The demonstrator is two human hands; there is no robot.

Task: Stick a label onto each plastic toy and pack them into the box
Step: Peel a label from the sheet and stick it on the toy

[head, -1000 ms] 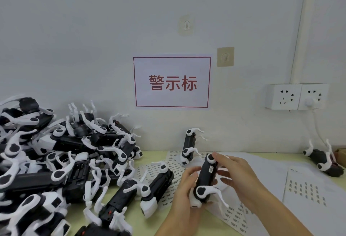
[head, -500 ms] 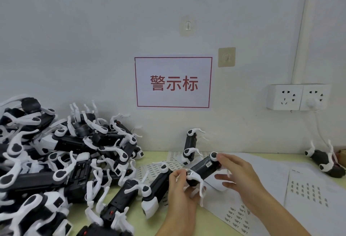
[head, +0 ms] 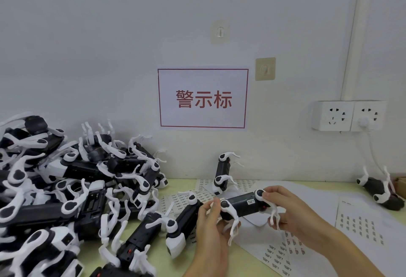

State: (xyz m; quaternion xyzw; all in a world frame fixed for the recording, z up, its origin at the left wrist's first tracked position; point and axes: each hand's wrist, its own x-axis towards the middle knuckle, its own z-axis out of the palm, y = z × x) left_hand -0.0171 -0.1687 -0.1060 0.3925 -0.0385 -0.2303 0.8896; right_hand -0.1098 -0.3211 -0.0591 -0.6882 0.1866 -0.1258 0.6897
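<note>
The black-bodied plastic toy dog with white legs [head: 242, 205] is held clear of the pale green counter [head: 246, 261], lying roughly level, white legs pointing down. A small white label with dark print [head: 251, 201] sits on its upper side near the right end; the print is too small to read. The left hand [head: 211, 230] has its grip closed round the toy's left end, thumb over the top, fingers curled beneath and mostly hidden by the body. The right hand [head: 292, 208] pinches the right end, fingertips on the white round hip joint; its lower fingers are partly screened by a white leg.

Below the held toy lie white label sheets [head: 360, 225] printed with rows of small labels, some running out under the forearms. Just left of it another black-and-white toy dog [head: 175, 226] lies on the counter. Behind it a third toy [head: 222, 172] stands on end against the grey wall. Far left of it a heap of the same toys [head: 66, 189] is piled, cut off by the frame edge. Well to the right a single toy [head: 382, 191] lies on its back, legs up, beside a brown corner that is cut off and cannot be identified. Above the held toy, a white sign with red border and red characters [head: 203, 99] is on the wall; to its right a white double socket [head: 349, 115] carries a plug and cable.
</note>
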